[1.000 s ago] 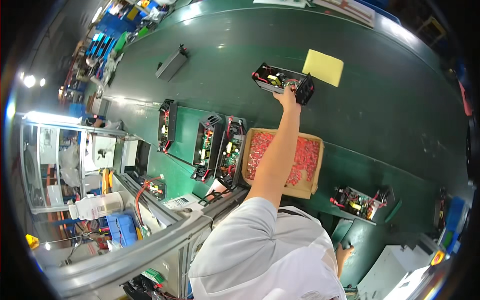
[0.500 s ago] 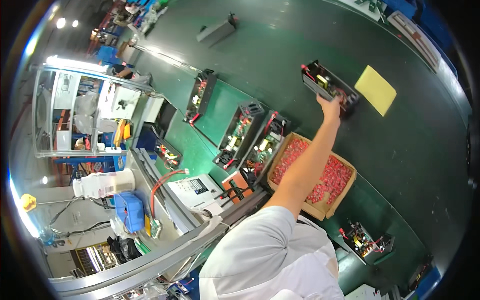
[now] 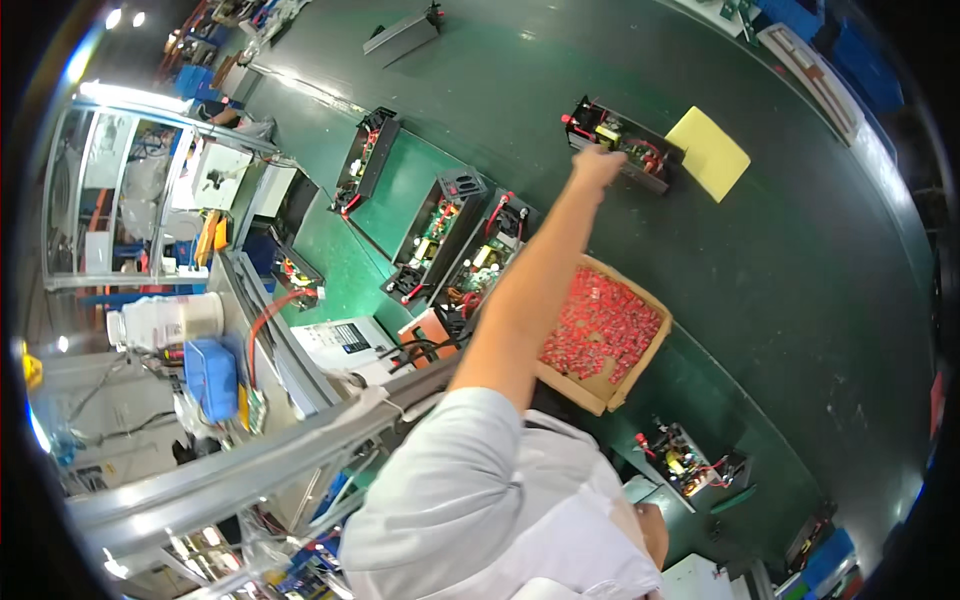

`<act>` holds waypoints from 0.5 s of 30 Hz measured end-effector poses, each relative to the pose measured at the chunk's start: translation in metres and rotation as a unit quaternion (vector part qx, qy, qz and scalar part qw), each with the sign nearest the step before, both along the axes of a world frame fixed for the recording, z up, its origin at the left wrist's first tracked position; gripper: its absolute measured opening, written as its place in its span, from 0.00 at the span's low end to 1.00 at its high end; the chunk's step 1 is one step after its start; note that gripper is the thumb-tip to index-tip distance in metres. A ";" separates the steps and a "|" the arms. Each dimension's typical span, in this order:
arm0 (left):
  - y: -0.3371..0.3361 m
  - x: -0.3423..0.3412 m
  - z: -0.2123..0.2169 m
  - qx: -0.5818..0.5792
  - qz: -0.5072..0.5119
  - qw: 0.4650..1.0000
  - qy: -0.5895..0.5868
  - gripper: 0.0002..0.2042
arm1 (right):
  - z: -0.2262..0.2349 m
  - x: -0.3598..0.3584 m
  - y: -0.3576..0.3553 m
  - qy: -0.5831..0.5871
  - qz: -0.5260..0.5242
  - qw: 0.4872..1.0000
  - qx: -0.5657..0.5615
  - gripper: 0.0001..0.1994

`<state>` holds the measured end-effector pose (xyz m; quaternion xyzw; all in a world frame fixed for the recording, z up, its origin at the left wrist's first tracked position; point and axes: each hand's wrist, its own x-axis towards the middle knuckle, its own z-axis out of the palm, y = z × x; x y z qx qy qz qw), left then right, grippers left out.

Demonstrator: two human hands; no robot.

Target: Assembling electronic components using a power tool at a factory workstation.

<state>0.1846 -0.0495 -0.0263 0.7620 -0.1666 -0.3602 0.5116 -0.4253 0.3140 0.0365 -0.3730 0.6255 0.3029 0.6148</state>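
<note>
My left arm reaches far out over the green conveyor belt [image 3: 800, 260]. My left hand [image 3: 598, 165] is closed on the near edge of an open black electronic unit [image 3: 630, 148] with red and yellow parts inside. A yellow sheet [image 3: 708, 153] lies right beside that unit. Below my forearm stands a cardboard box [image 3: 604, 330] full of small red parts. My right hand [image 3: 648, 528] shows only partly, low by my white shirt, near another open black unit [image 3: 690, 465]; its fingers are hidden.
Three more open black units [image 3: 365, 160] [image 3: 437, 232] [image 3: 492, 250] lie in a row on the belt's near side. A grey flat box [image 3: 400, 35] lies farther up. At the left are a metal rack, a white bottle [image 3: 165, 320], a blue device [image 3: 210, 375] and cables.
The view has swung and tilted. My left hand has shifted from the unit's end by the yellow sheet toward the middle of its near edge.
</note>
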 end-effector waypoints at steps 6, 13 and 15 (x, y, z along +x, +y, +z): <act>0.060 0.197 0.078 0.089 -0.033 0.973 -0.212 0.25 | 0.064 0.205 -0.197 -0.240 -0.028 0.911 -0.334 0.19; 0.026 0.345 0.103 0.261 -0.067 0.894 -0.358 0.25 | -0.042 0.372 -0.342 -0.191 0.065 0.745 -0.636 0.27; 0.020 0.405 0.101 0.335 -0.086 0.838 -0.423 0.27 | -0.081 0.400 -0.375 -0.133 0.126 0.694 -0.696 0.29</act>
